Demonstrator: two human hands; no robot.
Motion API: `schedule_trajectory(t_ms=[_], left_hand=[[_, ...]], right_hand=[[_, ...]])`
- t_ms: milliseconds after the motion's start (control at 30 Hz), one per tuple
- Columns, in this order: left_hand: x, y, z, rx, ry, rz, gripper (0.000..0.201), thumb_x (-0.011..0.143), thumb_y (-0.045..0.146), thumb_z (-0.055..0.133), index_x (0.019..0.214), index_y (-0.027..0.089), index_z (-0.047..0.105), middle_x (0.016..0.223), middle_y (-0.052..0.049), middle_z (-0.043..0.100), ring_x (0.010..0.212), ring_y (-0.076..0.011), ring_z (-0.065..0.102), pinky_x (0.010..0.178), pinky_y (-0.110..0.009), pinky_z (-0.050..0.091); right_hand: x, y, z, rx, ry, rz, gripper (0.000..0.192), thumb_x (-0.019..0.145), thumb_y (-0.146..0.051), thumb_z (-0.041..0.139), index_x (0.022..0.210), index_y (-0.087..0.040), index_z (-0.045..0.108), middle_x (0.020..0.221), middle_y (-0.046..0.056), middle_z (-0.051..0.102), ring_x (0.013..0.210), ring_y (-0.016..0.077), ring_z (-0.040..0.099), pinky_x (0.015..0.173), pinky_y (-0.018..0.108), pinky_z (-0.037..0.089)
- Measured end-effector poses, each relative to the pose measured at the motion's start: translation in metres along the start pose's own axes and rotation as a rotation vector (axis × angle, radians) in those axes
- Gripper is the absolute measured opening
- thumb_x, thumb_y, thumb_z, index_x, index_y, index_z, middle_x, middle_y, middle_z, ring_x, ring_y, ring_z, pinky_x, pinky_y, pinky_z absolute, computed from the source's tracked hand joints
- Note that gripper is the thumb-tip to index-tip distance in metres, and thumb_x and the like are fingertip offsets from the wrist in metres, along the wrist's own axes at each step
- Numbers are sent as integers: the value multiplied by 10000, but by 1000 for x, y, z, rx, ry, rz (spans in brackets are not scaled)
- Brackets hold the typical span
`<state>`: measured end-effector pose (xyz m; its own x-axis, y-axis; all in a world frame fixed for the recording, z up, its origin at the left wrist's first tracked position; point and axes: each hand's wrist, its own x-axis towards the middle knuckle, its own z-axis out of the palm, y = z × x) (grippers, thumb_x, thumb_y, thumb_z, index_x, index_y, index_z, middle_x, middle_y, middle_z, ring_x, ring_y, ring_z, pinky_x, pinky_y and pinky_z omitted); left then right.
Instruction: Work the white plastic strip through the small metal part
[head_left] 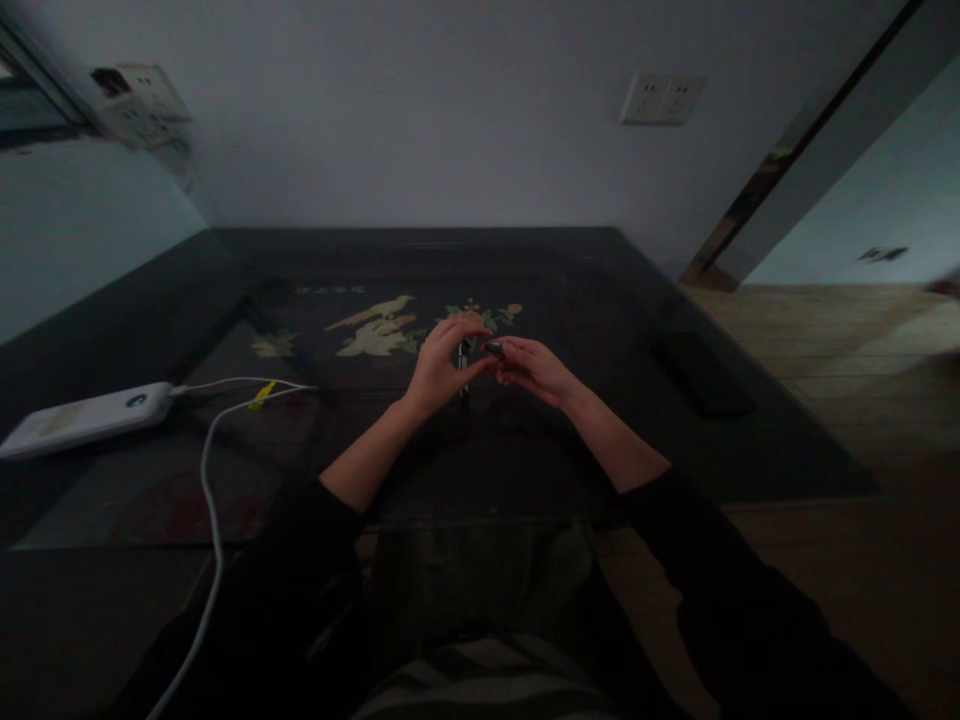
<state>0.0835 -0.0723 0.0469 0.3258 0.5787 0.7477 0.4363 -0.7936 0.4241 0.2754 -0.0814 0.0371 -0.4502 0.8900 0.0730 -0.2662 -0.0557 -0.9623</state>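
Note:
Over the middle of the dark glass-topped table (pixel 480 470), my two hands nearly meet. My left hand (pixel 435 368) is curled, its thumb and fingers closed around a slim, shiny metal piece (pixel 463 352) that stands roughly upright; its kind is too dim to make out. Pinched in the fingertips of my right hand (pixel 536 370) is a small dark piece (pixel 493 348) with a lighter edge. It points toward the left hand's fingers, and whether the two pieces touch cannot be seen.
At the left lies a white power bank (pixel 90 418) with a white cable (pixel 210 480) running off toward me, tied with yellow. A dark flat object (pixel 701 375) rests on the right. Behind the table rises a wall with sockets (pixel 664 98).

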Motion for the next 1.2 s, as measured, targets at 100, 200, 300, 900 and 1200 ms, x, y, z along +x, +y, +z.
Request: schedule_trajectory(t_ms=[100, 200, 300, 900, 1200], left_hand=[[5, -20, -12, 80, 18, -147, 195, 854, 263, 666, 1029, 178, 654, 900, -49, 694, 803, -163, 626, 798, -313, 505], [2, -50, -25, 252, -50, -362, 97, 859, 259, 619, 836, 174, 661, 774, -53, 683, 689, -165, 599, 700, -294, 486], [-6, -74, -34, 421, -162, -557, 147, 821, 320, 653, 755, 191, 671, 733, -71, 681, 694, -202, 611, 699, -323, 484], [-1, -43, -35, 610, -571, -807, 258, 831, 337, 574, 906, 145, 729, 944, -162, 724, 912, -296, 679, 741, -342, 498], [2, -16, -8, -308, -181, -769, 216, 941, 275, 459, 1127, 171, 499, 520, 78, 498, 367, -76, 396, 418, -169, 271]], right_hand=[[1, -3, -3, 1, 45, -53, 413, 732, -523, 770, 933, -174, 678, 788, 11, 658, 616, 92, 569, 548, 212, 454], [3, -6, -6, -3, 94, -73, 402, 744, -514, 761, 935, -172, 668, 757, 5, 649, 600, 91, 559, 532, 214, 441], [3, -8, -8, -19, 135, -69, 402, 748, -507, 760, 952, -175, 664, 740, 0, 644, 593, 91, 554, 524, 218, 433], [6, -7, -14, -4, 205, -81, 473, 687, -554, 787, 921, -165, 649, 691, -5, 658, 561, 90, 561, 503, 213, 419], [6, -6, -15, 31, 262, -155, 466, 719, -553, 765, 958, -162, 677, 684, -5, 651, 555, 89, 550, 501, 217, 409]])
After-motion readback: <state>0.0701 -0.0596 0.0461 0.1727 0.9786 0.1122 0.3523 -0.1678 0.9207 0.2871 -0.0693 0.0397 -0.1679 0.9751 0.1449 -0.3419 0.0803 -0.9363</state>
